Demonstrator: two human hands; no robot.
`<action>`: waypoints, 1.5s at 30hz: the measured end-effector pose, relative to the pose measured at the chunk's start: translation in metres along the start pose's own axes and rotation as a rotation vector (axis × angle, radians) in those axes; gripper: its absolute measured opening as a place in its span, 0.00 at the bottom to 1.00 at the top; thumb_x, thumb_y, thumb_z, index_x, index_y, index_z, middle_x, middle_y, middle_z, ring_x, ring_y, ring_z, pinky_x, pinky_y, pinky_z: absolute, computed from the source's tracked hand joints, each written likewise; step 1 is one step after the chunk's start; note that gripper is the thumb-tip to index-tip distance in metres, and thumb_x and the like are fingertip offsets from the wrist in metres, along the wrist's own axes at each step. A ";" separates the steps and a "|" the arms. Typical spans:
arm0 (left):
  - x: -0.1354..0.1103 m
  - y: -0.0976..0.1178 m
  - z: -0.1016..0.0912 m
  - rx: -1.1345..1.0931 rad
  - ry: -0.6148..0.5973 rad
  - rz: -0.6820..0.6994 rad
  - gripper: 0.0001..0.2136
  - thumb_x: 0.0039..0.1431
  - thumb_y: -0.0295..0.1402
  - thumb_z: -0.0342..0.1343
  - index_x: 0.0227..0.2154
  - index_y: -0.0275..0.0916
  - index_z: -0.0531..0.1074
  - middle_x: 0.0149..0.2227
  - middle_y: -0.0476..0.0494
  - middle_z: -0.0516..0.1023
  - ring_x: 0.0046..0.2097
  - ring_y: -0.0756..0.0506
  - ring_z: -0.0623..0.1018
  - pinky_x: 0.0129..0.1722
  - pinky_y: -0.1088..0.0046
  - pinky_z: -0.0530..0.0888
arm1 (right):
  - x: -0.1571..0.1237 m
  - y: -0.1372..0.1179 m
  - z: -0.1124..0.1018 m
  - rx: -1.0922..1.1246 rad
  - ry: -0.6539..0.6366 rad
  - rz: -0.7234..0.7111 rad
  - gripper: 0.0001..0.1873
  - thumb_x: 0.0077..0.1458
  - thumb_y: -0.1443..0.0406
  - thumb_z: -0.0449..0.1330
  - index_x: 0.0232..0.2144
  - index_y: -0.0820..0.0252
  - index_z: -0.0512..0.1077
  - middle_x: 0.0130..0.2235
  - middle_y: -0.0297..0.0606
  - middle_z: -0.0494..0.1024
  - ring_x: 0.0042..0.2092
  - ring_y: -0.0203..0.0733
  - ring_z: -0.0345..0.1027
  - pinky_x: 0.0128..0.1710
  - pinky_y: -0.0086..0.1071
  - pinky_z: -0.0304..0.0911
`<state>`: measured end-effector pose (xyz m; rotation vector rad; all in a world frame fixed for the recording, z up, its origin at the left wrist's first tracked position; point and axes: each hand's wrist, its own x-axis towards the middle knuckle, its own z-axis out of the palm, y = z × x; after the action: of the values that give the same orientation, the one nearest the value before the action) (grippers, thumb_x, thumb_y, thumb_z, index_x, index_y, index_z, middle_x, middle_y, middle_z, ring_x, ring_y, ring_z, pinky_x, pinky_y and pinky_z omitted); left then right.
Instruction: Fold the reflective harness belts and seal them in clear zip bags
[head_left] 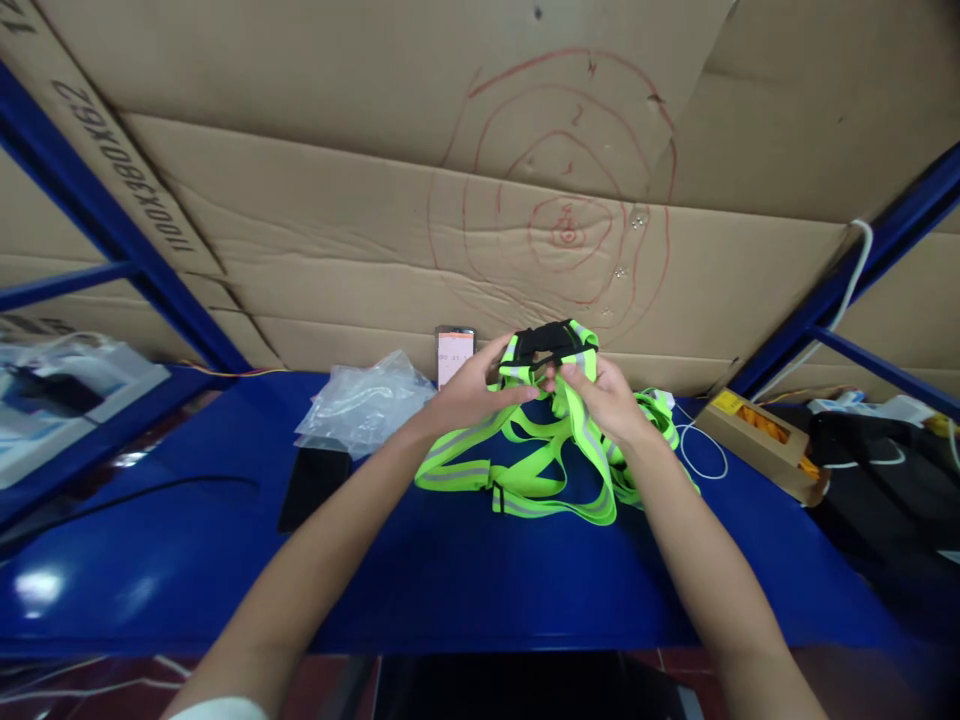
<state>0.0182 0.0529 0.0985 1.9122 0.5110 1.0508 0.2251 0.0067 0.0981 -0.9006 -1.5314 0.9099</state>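
Note:
Both hands hold up one part of a neon green reflective strap harness with grey stripes. My left hand grips its left side, thumb pointing right across the front. On the other side my right hand pinches the green strap beside a black section that arches between the hands. The harness's other straps lie looped on the blue table below, with a black slider on the front band. More green straps lie in a heap behind my right wrist. Some fingertips are hidden behind the straps.
Clear plastic bags and a black flat device lie left on the blue table. A phone leans against the cardboard wall. At right are a cardboard box, a white cable and a black bag.

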 end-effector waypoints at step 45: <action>-0.012 0.013 0.029 -0.052 0.043 -0.133 0.18 0.57 0.39 0.63 0.49 0.42 0.76 0.47 0.43 0.81 0.55 0.38 0.76 0.57 0.54 0.71 | -0.013 -0.040 0.005 -0.912 0.076 -0.311 0.36 0.62 0.48 0.56 0.66 0.56 0.56 0.64 0.49 0.60 0.65 0.55 0.55 0.62 0.52 0.56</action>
<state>0.0341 0.0235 0.0957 1.7877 0.6202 1.0110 0.2192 -0.0218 0.1289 -1.2447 -1.9680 -0.0973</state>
